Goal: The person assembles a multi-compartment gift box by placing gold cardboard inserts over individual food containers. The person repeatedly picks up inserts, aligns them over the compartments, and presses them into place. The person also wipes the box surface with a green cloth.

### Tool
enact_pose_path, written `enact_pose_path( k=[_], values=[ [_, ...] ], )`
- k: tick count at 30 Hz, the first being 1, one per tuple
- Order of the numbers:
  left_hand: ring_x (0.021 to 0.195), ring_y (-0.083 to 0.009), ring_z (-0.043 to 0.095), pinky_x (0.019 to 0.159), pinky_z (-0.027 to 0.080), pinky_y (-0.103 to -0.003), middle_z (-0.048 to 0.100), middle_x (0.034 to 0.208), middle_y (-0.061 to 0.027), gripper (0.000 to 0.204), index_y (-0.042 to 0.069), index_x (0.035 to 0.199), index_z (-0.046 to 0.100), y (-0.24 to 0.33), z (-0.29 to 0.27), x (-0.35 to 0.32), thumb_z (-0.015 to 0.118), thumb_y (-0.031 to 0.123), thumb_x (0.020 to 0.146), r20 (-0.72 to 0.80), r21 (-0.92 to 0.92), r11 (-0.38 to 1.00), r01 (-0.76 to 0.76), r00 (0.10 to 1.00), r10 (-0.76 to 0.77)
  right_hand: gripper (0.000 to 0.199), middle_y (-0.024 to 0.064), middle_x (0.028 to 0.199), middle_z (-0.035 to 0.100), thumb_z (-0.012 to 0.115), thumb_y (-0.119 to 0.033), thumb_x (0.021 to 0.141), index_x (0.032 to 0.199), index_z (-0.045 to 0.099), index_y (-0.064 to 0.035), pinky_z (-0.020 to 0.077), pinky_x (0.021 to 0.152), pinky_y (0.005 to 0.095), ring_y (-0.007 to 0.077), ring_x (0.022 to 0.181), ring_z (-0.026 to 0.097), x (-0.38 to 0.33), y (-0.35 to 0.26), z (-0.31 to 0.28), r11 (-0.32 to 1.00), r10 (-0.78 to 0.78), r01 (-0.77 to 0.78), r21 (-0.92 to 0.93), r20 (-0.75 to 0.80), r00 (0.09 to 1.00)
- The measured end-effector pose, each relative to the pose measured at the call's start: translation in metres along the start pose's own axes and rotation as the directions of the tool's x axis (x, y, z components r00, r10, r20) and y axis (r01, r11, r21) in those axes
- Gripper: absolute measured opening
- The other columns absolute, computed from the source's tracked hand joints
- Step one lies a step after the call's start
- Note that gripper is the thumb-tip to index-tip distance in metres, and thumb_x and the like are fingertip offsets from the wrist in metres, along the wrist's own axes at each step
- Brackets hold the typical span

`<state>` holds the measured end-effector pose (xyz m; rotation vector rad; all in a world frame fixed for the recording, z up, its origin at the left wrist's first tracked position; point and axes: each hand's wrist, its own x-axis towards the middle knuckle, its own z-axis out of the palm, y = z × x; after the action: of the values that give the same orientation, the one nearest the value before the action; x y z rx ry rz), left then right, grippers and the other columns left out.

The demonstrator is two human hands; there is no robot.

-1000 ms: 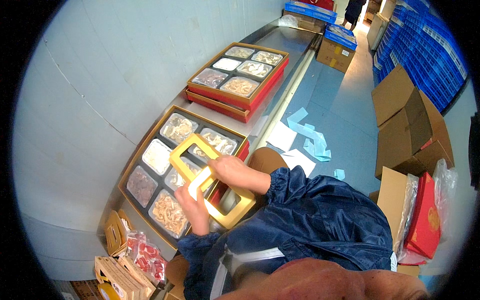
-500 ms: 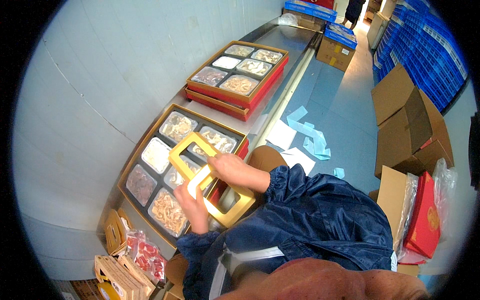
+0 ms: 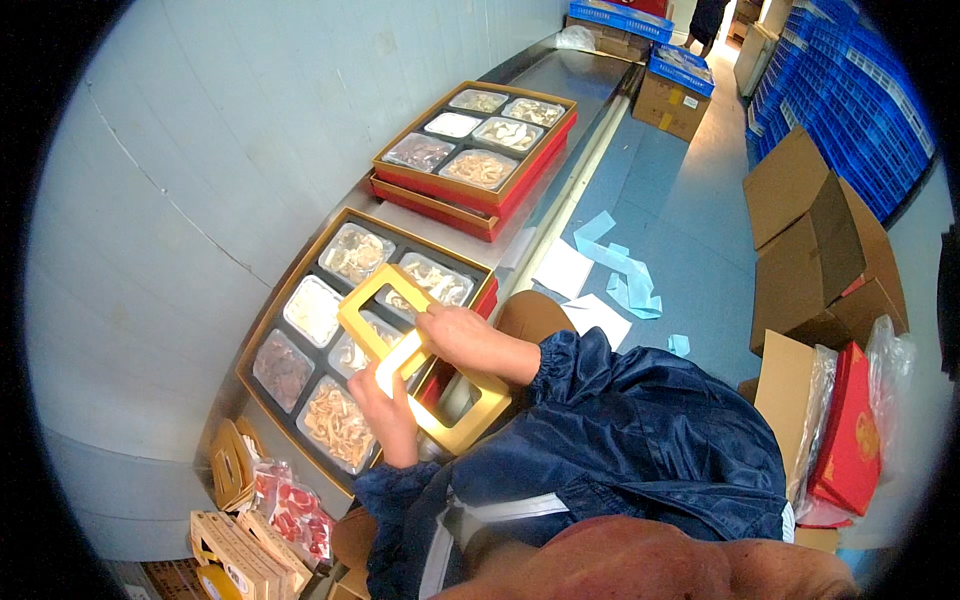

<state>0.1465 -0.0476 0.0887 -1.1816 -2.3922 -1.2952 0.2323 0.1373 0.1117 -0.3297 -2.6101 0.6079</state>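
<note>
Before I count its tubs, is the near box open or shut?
Open: no lid covers the near box; its tubs show from above, some partly behind the held frame.

I log bright, cool light; far opening (image 3: 738, 38) nearly blown out, streaking the floor (image 3: 690, 240); hard glare on the yellow frame (image 3: 402, 360); black fisheye rim, wall (image 3: 220, 150) bowed, distance soft

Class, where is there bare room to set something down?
Free: the metal counter between the stacked boxes and far plastic bag; blue floor between the blue strips and open carton. Crowded: the near box, filled with food trays, partly under the yellow frame.
</note>
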Motion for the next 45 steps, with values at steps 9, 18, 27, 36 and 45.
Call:
enact_pose_path(
  k=[9, 18, 27, 36, 45],
  values=[
    [0.109, -0.0408, 0.051, 0.096, 0.042, -0.046, 0.049, 0.114, -0.0223, 0.035, -0.003, 0.126, 0.054, -0.002, 0.000, -0.001, 0.063, 0.012, 0.095, -0.005, 0.036, 0.999, -0.014, 1.000, 0.014, 0.017, 0.0197, 0.084, 0.065, 0.064, -0.013, 0.083, 0.090, 0.064, 0.0025, 0.0572, 0.071, 0.0459, 0.0380, 0.079, 0.069, -0.001, -0.001, 0.001, 1.000, 0.000, 0.000, -0.011, 0.007, 1.000],
    [0.109, -0.0407, 0.051, 0.096, 0.042, -0.046, 0.050, 0.114, -0.0223, 0.033, -0.003, 0.123, 0.054, 0.002, 0.000, 0.000, 0.063, 0.011, 0.094, -0.004, 0.022, 1.000, -0.001, 1.000, 0.002, 0.018, 0.0192, 0.084, 0.065, 0.066, -0.013, 0.081, 0.089, 0.064, 0.0028, 0.0571, 0.071, 0.0458, 0.0376, 0.078, 0.068, -0.002, 0.002, 0.001, 0.999, -0.035, 0.034, -0.020, -0.024, 0.999],
    [0.109, -0.0415, 0.051, 0.097, 0.042, -0.047, 0.049, 0.115, -0.0235, 0.035, -0.002, 0.124, 0.055, -0.005, -0.003, 0.000, 0.064, 0.011, 0.093, -0.014, 0.003, 1.000, -0.011, 1.000, 0.011, 0.015, 0.0202, 0.083, 0.065, 0.062, -0.012, 0.082, 0.086, 0.065, 0.0024, 0.0574, 0.071, 0.0464, 0.0387, 0.077, 0.069, 0.005, 0.003, 0.010, 1.000, -0.016, 0.016, -0.005, -0.001, 1.000],
    [0.110, -0.0387, 0.056, 0.098, 0.046, -0.042, 0.055, 0.119, -0.0215, 0.039, 0.000, 0.124, 0.062, 0.008, -0.057, 0.030, 0.072, 0.017, 0.090, -0.110, -0.023, 0.995, 0.094, 0.989, -0.096, 0.025, 0.0194, 0.092, 0.070, 0.069, -0.024, 0.086, 0.096, 0.068, -0.0018, 0.0546, 0.075, 0.0481, 0.0403, 0.086, 0.068, 0.067, -0.025, -0.018, 0.992, -0.107, 0.119, -0.041, 0.217, 0.970],
    [0.111, -0.0357, 0.060, 0.097, 0.049, -0.040, 0.062, 0.113, -0.0199, 0.038, 0.001, 0.116, 0.069, -0.129, -0.136, 0.106, 0.077, 0.022, 0.086, -0.148, 0.263, 0.948, 0.180, 0.978, -0.145, 0.030, 0.0214, 0.086, 0.073, 0.070, -0.027, 0.082, 0.096, 0.076, -0.0008, 0.0574, 0.077, 0.0418, 0.0338, 0.081, 0.073, 0.224, -0.098, 0.070, 0.956, -0.225, 0.286, -0.063, 0.468, 0.855]
  ],
)
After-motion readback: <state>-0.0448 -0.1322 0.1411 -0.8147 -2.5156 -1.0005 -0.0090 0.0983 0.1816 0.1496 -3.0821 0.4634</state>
